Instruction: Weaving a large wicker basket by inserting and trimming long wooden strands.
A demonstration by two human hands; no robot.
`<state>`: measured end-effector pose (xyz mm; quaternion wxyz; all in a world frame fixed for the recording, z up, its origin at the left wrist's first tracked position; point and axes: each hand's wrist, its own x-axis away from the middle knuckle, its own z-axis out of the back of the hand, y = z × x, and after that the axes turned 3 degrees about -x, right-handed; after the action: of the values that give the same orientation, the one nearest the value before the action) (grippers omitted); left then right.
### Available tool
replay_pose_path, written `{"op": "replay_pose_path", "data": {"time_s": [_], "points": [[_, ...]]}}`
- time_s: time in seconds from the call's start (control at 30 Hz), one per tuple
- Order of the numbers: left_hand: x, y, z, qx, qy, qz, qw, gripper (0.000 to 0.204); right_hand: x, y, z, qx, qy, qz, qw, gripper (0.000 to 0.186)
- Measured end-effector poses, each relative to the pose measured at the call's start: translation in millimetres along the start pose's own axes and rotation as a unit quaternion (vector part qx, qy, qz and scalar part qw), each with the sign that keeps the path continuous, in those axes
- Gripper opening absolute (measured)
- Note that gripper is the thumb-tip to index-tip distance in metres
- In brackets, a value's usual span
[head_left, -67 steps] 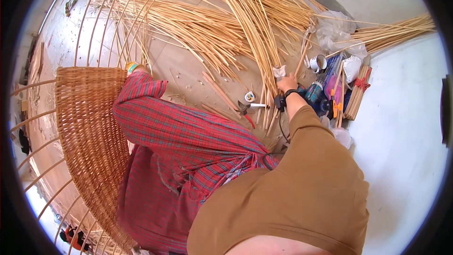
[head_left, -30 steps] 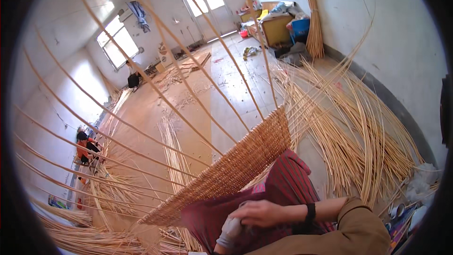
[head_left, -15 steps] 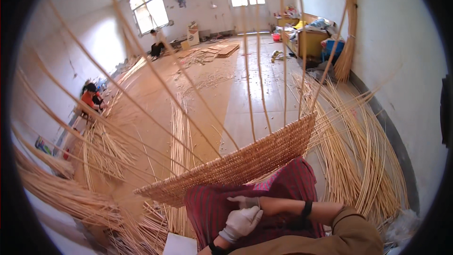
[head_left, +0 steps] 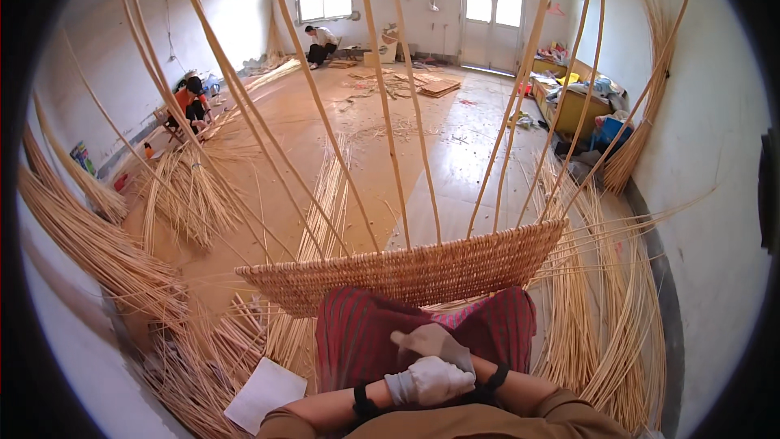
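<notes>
My left hand (head_left: 439,380), in a white glove, is closed over the wrist of my right hand, at the cuff of the glove there. My right hand (head_left: 429,345), in a thin pale glove, points left above my lap with fingers partly stretched out and nothing visible in them. A dark red striped cloth (head_left: 353,341) covers my lap. Just beyond both hands, a woven wicker panel (head_left: 406,275) leans against my knees, touched by neither hand. Long bare wicker stakes (head_left: 388,126) rise and fan out from its upper edge.
Loose wicker rods (head_left: 597,309) lie on the floor at my right; more bundles (head_left: 106,236) lie at my left. A white board (head_left: 266,394) is by my left elbow. Two people sit working along the left and far walls. A cluttered yellow cabinet (head_left: 573,110) stands far right.
My view has turned and lifted, so the panel looks more level. The left hand stays at the right wrist, and the right forearm has drawn in nearer my body.
</notes>
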<state>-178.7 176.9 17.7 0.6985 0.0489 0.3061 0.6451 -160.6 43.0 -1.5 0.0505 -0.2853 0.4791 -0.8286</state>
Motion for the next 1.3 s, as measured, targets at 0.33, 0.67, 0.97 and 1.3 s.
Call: {"op": "replay_pose_path", "data": {"time_s": [0.33, 0.67, 0.97, 1.3], "points": [[-8.2, 15.2, 16.6, 0.065, -0.026, -0.043, 0.997, 0.016, 28.7, -71.5, 6.6, -0.648, 0.101, 0.360, 0.663, 0.051], [38.6, -5.8, 54.3, 0.074, 0.156, 0.303, 0.937, 0.024, 4.8, -45.6, 28.4, -0.534, 0.006, 0.401, 0.744, 0.047], [76.9, -24.5, 53.8, 0.182, 0.326, 0.185, 0.909, 0.019, -32.9, -137.0, -2.4, -0.579, -0.216, 0.436, 0.654, 0.082], [116.2, -49.3, 94.6, 0.060, 0.294, 0.246, 0.922, 0.017, -31.0, -211.3, 22.1, -0.154, 0.046, 0.253, 0.954, 0.035]]}}
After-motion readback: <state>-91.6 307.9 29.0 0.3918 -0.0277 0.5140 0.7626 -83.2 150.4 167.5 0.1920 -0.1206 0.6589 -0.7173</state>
